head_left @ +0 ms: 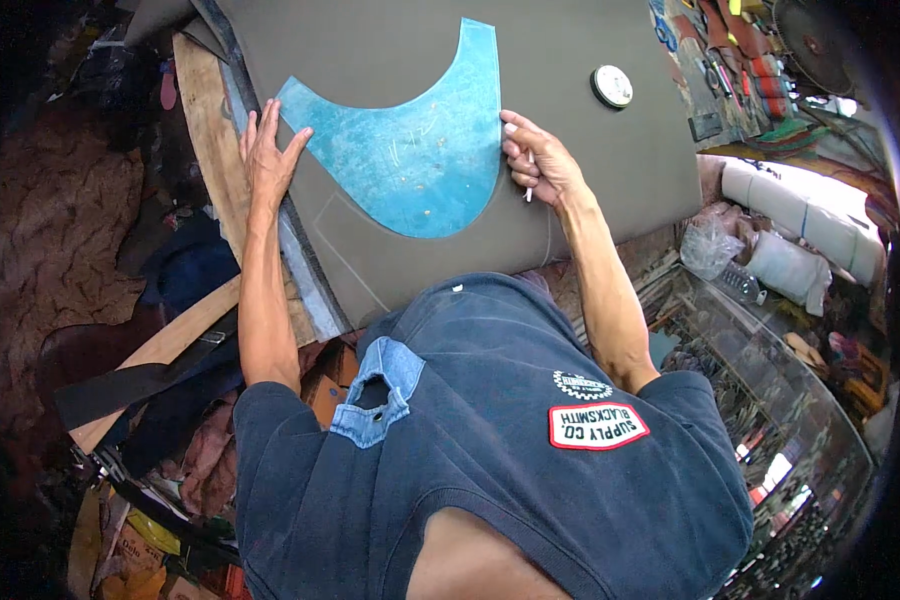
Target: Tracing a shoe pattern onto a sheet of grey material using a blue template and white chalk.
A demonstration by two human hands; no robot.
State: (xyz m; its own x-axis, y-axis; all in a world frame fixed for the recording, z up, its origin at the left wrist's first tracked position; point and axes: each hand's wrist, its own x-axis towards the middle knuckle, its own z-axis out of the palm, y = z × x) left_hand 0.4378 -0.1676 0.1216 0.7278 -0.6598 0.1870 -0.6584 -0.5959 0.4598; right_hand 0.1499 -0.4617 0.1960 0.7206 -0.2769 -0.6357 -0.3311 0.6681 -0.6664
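Note:
A blue curved template [400,140], scuffed and crescent-like with two upturned horns, lies flat on a dark grey-brown sheet of material [620,190]. My left hand [270,160] rests at its left tip, fingers spread, with the thumb on the template's edge. At the right edge, my right hand [545,165] has its forefinger and thumb against the template. A slim white stick [529,190], like a pen or chalk, is held among the curled fingers of that hand. Pale drawn lines [350,258] show on the sheet below the template.
A round white-topped tin [611,87] sits on the sheet at the right. Wooden planks [205,130] run along the left side. Brown hide [55,220] lies far left. Tools and straps crowd the upper right, above a white roll [800,205] and a glass-topped case [770,370].

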